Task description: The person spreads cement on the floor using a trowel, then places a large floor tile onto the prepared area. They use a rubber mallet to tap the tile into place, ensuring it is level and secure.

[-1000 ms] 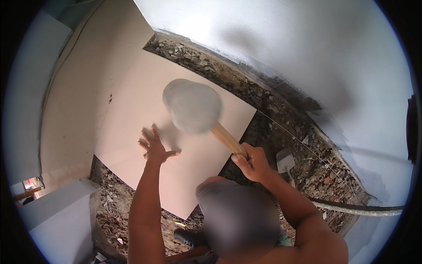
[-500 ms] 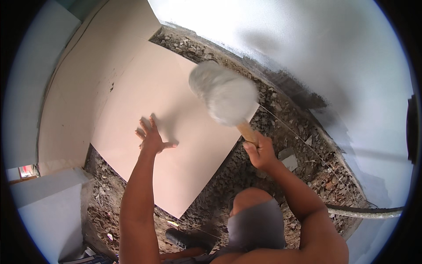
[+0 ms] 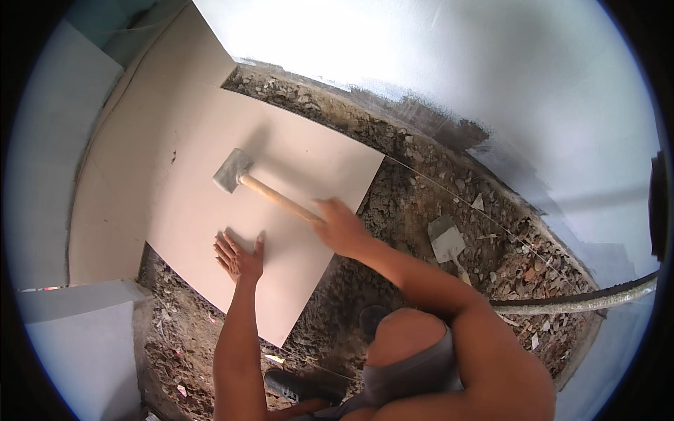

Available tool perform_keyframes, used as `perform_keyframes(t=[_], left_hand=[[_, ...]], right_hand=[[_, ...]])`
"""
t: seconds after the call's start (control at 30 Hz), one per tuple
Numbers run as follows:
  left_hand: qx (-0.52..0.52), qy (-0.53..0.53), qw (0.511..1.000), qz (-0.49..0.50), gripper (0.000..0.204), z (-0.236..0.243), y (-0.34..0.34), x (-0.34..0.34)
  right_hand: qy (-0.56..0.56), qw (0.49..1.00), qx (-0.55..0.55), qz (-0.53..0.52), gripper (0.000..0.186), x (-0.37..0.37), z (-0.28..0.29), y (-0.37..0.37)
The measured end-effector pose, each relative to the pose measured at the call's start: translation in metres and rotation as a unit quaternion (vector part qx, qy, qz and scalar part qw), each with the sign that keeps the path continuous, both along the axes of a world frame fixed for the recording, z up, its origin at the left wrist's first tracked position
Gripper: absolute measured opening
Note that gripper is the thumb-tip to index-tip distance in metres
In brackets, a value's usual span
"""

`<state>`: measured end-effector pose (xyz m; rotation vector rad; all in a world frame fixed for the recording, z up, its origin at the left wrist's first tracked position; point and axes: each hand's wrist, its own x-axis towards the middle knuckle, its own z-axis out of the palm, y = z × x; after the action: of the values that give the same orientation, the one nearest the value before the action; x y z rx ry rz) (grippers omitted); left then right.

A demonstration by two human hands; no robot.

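My right hand is closed around the wooden handle of a mallet. The grey mallet head is over the large beige floor tile; whether it touches the surface I cannot tell. Flat on the same tile, nearer to me, lies my left hand with its fingers spread and nothing in it. The tile's right corner and near edge border rough, dark rubble, and its far left side meets more beige tiling.
Broken mortar and rubble fill the strip along the white wall. A thin string runs over it. A trowel lies on the rubble at right, near a grey hose. A low white block stands at left.
The mallet has swung down and left, from close to my view to low over the tile. My left hand has slid slightly nearer to me and stays flat.
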<state>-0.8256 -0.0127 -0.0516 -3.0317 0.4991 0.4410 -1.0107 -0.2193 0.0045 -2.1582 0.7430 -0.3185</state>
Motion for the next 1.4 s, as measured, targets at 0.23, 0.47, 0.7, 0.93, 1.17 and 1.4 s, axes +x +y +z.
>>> perform_keyframes(t=[0.23, 0.47, 0.7, 0.93, 1.17, 1.4], left_hand=[[0.005, -0.039, 0.999, -0.001, 0.110, -0.015, 0.012, -0.006], [0.060, 0.009, 0.998, 0.026, 0.096, -0.012, -0.029, -0.007], [-0.089, -0.088, 0.990, 0.069, 0.085, -0.023, -0.066, -0.042], [-0.130, -0.088, 0.984, 0.082, 0.082, -0.014, -0.064, -0.044], [-0.168, -0.059, 0.979, 0.096, 0.082, -0.009, -0.066, -0.043], [-0.179, -0.030, 0.978, 0.099, 0.084, -0.006, -0.066, -0.039]], right_hand=[[0.303, 0.919, -0.158, -0.197, 0.055, -0.288, -0.033, -0.022], [0.349, 0.921, -0.010, -0.173, 0.050, -0.350, -0.042, 0.004], [0.132, 0.986, -0.090, -0.046, 0.035, -0.150, 0.050, -0.076], [0.235, 0.929, -0.268, 0.098, 0.040, 0.183, 0.092, -0.165], [0.300, 0.915, -0.247, 0.112, 0.038, 0.378, 0.069, -0.191], [0.344, 0.826, -0.367, 0.256, 0.032, 0.433, 0.064, -0.204]])
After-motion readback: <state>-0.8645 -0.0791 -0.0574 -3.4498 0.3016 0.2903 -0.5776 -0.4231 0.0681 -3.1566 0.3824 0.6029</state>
